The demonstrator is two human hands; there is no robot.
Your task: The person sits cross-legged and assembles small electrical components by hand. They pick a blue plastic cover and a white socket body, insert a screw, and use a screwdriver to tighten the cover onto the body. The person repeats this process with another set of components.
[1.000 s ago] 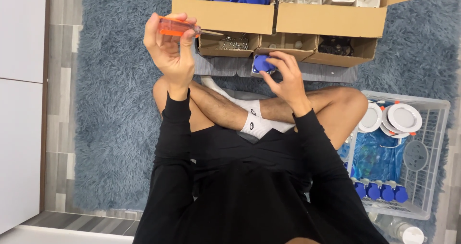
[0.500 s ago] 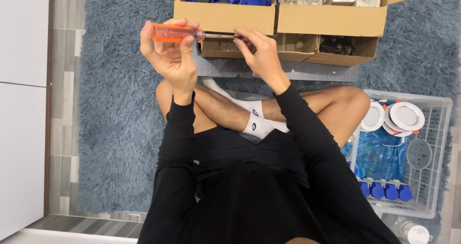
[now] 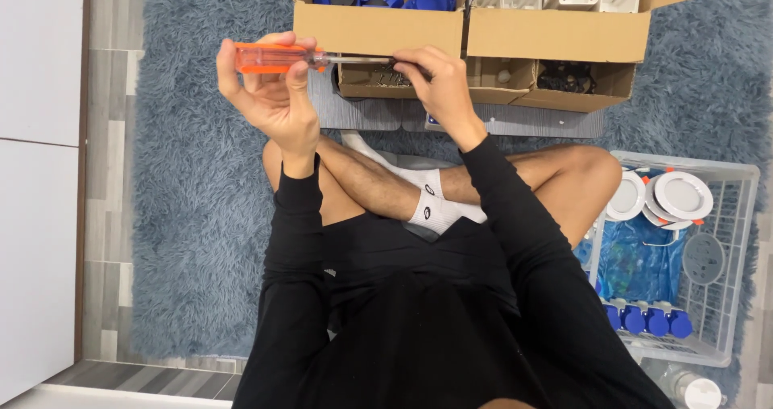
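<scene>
Screwdriver (image 3: pixel 322 57) horizontal between hands: left hand (image 3: pixel 270 91) grips orange handle, right hand (image 3: pixel 435 83) pinches shaft tip.

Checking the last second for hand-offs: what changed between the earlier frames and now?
The right hand left the small blue part by the low boxes and moved up-left to the tip end of the screwdriver, fingers now pinched at its shaft. The left hand kept its grip on the orange handle. Cardboard boxes and white basket stayed put.
</scene>
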